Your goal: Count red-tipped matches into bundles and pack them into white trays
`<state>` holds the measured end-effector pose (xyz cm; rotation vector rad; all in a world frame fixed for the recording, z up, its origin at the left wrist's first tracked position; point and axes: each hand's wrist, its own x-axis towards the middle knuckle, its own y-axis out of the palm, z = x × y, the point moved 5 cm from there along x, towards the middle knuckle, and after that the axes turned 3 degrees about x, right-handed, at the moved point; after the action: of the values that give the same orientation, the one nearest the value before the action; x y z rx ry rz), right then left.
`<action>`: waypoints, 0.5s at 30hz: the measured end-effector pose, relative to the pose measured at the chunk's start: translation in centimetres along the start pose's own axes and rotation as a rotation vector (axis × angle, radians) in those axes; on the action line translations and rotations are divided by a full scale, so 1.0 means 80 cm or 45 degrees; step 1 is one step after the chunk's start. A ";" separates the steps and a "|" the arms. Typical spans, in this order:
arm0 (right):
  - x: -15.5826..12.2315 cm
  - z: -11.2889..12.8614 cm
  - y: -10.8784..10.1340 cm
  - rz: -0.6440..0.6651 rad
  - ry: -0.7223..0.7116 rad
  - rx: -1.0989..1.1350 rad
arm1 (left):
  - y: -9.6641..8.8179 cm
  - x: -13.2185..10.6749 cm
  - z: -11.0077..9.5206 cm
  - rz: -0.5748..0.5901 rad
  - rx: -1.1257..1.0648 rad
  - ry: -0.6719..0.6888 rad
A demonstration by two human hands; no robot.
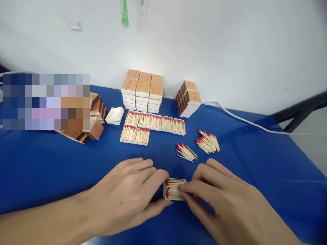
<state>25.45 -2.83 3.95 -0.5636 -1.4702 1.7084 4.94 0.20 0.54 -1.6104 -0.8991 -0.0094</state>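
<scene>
A small white matchbox tray (pixel 164 194) lies on the blue table close to me, part filled with red-headed matches (pixel 171 194). My left hand (pixel 133 190) grips the tray's left end between thumb and index finger. At its right end, my right hand (pixel 217 194) pinches the pale ends of some matches between thumb and forefinger; how many is hidden. Just beyond the hands lie two loose match piles, a smaller pile (pixel 186 153) and a larger pile (pixel 208 142). Farther back, several filled trays (pixel 150 121) stand side by side in two rows.
Stacked matchboxes (pixel 143 88) stand near the wall, with a smaller stack (pixel 189 98) to their right. A white empty tray (pixel 114 115) and a heap of matchbox sleeves (pixel 97 112) are at left, beside a blurred patch. A white cable (pixel 245 127) crosses the table's right side.
</scene>
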 end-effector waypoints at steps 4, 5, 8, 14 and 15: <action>0.009 0.004 -0.002 -0.055 -0.008 -0.028 | -0.001 0.001 0.000 -0.017 0.010 0.019; 0.010 0.005 -0.003 -0.066 -0.011 -0.037 | -0.001 0.001 0.000 -0.018 0.010 0.020; 0.010 0.009 -0.001 -0.086 -0.005 -0.084 | -0.002 0.000 0.002 -0.020 0.007 0.027; 0.013 0.017 0.004 -0.082 -0.046 -0.152 | -0.003 -0.001 0.002 -0.018 0.011 0.027; 0.014 0.018 0.004 -0.077 -0.056 -0.147 | -0.003 -0.001 0.002 -0.017 0.008 0.025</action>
<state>23.62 -2.84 4.13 -0.5394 -1.6091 1.6060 4.66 0.30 0.60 -1.5961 -0.8936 -0.0320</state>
